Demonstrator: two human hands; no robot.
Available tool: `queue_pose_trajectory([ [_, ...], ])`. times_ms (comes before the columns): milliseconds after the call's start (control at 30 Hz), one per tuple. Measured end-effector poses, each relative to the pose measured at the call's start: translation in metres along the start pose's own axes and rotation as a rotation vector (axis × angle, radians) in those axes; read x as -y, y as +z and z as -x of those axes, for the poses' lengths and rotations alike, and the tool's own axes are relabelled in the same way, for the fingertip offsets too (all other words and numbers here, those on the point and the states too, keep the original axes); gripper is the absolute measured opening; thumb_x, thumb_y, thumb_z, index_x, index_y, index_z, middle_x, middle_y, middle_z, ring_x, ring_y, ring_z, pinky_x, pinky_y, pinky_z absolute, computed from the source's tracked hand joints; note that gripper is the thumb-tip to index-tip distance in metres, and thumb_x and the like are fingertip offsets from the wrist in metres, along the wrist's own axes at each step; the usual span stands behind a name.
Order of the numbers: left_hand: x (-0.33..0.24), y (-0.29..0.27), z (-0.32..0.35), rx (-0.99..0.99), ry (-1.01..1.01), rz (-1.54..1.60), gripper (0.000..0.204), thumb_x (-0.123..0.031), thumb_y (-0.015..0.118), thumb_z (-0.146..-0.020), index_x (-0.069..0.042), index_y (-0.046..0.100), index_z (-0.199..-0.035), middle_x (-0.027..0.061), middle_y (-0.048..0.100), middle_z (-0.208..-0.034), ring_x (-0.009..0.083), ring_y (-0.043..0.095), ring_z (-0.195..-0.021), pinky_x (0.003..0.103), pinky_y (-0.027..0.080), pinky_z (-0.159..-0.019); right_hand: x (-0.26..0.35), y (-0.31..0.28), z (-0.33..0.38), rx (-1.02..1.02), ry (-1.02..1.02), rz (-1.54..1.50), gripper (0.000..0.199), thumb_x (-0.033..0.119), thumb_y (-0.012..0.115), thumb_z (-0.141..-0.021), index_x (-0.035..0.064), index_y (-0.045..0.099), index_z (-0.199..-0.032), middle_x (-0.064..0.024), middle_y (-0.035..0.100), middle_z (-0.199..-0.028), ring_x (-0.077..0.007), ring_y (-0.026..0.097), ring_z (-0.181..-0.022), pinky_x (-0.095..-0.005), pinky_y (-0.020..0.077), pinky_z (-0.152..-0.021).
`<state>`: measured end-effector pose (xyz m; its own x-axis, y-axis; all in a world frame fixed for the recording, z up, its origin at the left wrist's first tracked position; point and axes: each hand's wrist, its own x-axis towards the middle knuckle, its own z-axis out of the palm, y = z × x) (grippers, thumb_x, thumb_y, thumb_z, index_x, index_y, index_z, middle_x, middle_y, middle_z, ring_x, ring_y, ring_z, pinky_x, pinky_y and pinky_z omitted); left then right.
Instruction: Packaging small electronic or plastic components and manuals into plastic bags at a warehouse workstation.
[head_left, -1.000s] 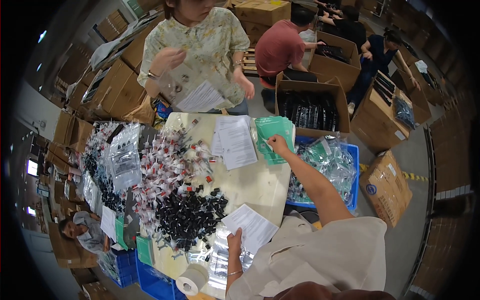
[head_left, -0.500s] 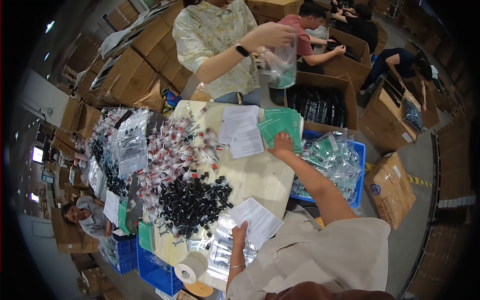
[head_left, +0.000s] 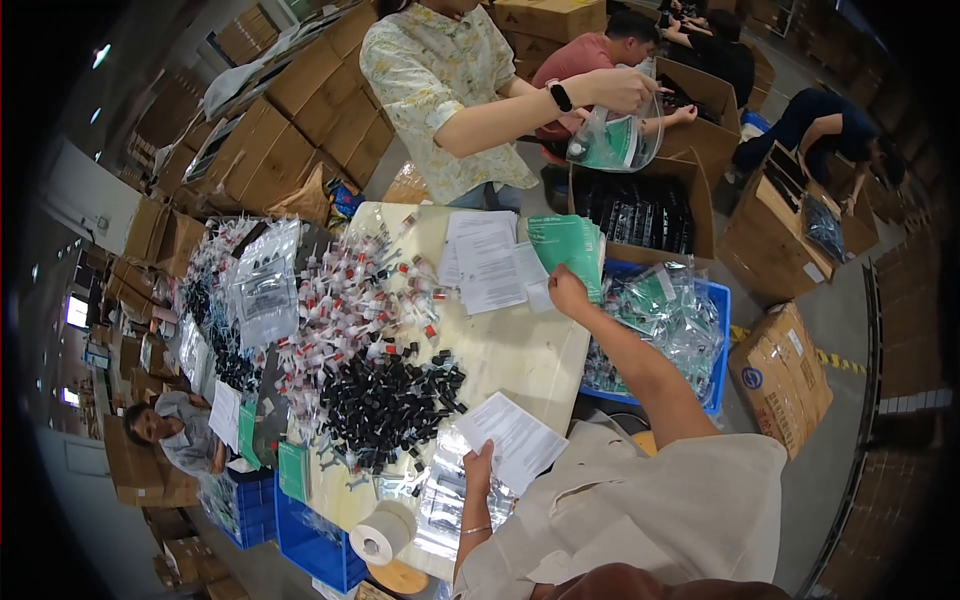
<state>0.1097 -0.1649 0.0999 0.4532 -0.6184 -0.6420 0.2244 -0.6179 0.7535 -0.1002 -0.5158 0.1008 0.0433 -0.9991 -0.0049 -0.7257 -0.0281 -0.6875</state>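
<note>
At the tabletop [head_left: 520, 350] far right corner | right hand [head_left: 566, 291] reaches out, fingers closed on a stack of green leaflets [head_left: 570, 250] | near edge: left hand [head_left: 478, 470] pinches a white printed sheet [head_left: 512, 440] beside black caps [head_left: 385, 400]

Two of the person's own hands show: the left hand [head_left: 478, 468] at six o'clock and the right hand [head_left: 566, 292] near centre. One roll of tape [head_left: 383, 535] sits at seven o'clock. One blue bin [head_left: 718, 345] of clear packets lies at three o'clock. One green leaflet stack [head_left: 570, 250] lies at one o'clock. Black caps [head_left: 385, 400] and red-tipped pieces [head_left: 350, 300] are too many to count.
</note>
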Motion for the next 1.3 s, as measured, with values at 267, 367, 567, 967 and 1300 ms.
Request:
queue_pose_trajectory([
  [267, 0.008, -0.003, -0.011, 0.025, 0.065, 0.042, 0.030, -0.016, 0.062, -0.083, 0.007, 0.059, -0.101, 0.0063, 0.062, -0.093, 0.0128, 0.055, -0.081, 0.026, 0.043, -0.074, 0.026, -0.009, 0.043, 0.018, -0.308, 0.330, 0.046, 0.024, 0.062, -0.071, -0.0024, 0.051, -0.107, -0.0236, 0.049, -0.118, -0.0368, 0.050, -0.107, -0.0501, 0.0413, -0.086],
  [367, 0.004, -0.003, -0.012, -0.006, -0.020, -0.034, 0.031, -0.016, 0.062, -0.083, 0.007, 0.059, -0.102, 0.0066, 0.062, -0.094, 0.0130, 0.055, -0.081, 0.026, 0.043, -0.074, 0.032, 0.000, 0.054, -0.116, -0.323, 0.473, 0.064, 0.026, 0.066, -0.065, -0.0018, 0.045, -0.119, -0.0244, 0.039, -0.127, -0.0383, 0.042, -0.116, -0.0533, 0.0346, -0.093],
  [567, -0.007, 0.007, -0.001, 0.030, 0.009, 0.017, 0.035, -0.018, 0.063, -0.082, 0.009, 0.058, -0.103, 0.0096, 0.061, -0.097, 0.0155, 0.055, -0.084, 0.028, 0.044, -0.075, -0.005, 0.013, 0.040, -0.077, -0.316, 0.522, 0.038, 0.012, 0.056, -0.071, -0.0006, 0.054, -0.107, -0.0252, 0.050, -0.115, -0.0364, 0.050, -0.109, -0.0505, 0.0412, -0.086],
  [967, -0.002, 0.000, -0.017, -0.059, 0.045, 0.279, 0.038, -0.028, 0.051, -0.088, 0.006, 0.052, -0.103, 0.0111, 0.058, -0.095, 0.0188, 0.055, -0.081, 0.032, 0.047, -0.071, 0.097, 0.016, 0.206, 0.821, -0.914, 0.057, 0.034, 0.012, 0.042, -0.081, 0.0067, 0.049, -0.113, -0.0169, 0.058, -0.102, -0.0335, 0.059, -0.085, -0.0451, 0.0473, -0.068],
  [1300, -0.008, -0.021, -0.018, -0.294, 0.303, 0.491, 0.050, -0.038, 0.040, -0.093, 0.007, 0.049, -0.114, 0.0145, 0.055, -0.108, 0.0224, 0.052, -0.090, 0.032, 0.041, -0.082, 0.123, 0.029, 0.241, 0.881, -0.993, 0.161, 0.032, 0.014, 0.046, -0.080, 0.0037, 0.051, -0.109, -0.0129, 0.047, -0.122, -0.0285, 0.047, -0.111, -0.0415, 0.0411, -0.086],
])
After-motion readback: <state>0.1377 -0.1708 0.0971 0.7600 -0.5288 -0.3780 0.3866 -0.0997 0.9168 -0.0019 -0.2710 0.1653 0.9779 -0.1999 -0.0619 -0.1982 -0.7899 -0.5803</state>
